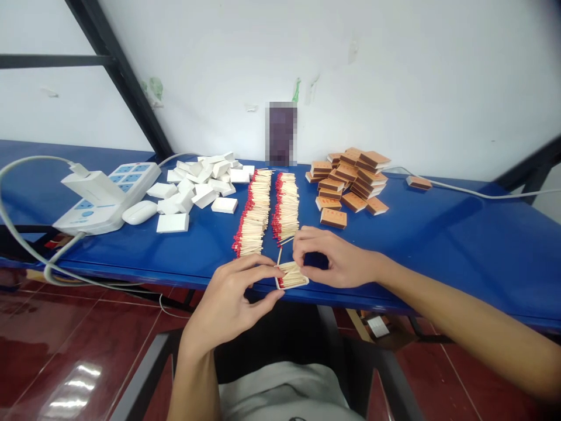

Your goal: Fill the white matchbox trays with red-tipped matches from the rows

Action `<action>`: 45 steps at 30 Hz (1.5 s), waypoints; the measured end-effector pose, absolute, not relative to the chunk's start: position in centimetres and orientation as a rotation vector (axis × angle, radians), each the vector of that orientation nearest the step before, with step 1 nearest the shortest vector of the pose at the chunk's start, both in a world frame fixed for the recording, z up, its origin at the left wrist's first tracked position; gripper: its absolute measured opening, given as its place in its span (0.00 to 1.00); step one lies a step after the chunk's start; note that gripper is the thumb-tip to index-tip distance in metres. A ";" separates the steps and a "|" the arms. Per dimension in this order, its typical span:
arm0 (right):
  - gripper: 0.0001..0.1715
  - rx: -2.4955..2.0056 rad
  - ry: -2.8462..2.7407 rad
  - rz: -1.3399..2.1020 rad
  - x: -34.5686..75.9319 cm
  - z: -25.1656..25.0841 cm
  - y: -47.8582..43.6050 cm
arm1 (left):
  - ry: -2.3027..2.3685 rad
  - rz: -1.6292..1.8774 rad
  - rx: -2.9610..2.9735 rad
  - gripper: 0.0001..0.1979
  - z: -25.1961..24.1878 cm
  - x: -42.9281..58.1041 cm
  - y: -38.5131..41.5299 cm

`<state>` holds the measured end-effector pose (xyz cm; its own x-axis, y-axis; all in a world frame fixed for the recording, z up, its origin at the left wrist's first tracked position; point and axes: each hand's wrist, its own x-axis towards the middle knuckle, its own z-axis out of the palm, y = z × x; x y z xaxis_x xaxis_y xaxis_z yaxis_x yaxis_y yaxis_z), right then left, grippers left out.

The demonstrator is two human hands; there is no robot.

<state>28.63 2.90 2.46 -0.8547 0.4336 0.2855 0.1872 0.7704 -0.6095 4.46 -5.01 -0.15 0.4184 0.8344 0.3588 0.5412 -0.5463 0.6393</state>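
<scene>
White wall (210, 82) behind a blue counter (438, 240); at its near edge sits a small white tray (305, 282) partly filled with red-tipped matches (290, 276); the left hand (234, 292) grips the tray's left end between thumb and fingers; the right hand (337, 257) is curled at the opposite end, thumb and forefinger drawn together by the bare match ends; whether they pinch a match, I cannot tell. From the tray, two long match heaps lie toward twelve o'clock, the left heap (253, 213) and the right heap (287, 210); white boxes (204, 193) pile between ten and eleven; orange-and-brown boxes (350, 175) stack at one; a power strip (111, 213) lies at ten.
</scene>
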 end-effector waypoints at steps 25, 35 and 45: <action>0.21 -0.582 -2.605 0.571 28.5 1.7 3.7 | 1.123 0.846 2.322 0.10 -0.2 4.1 -5.0; 0.16 -0.572 -2.749 0.461 28.3 2.0 3.2 | 1.011 0.863 2.253 0.08 -0.2 3.6 -5.0; 0.12 -0.620 -2.627 0.394 28.0 2.0 3.4 | 1.037 0.884 2.231 0.10 -0.3 3.6 -5.0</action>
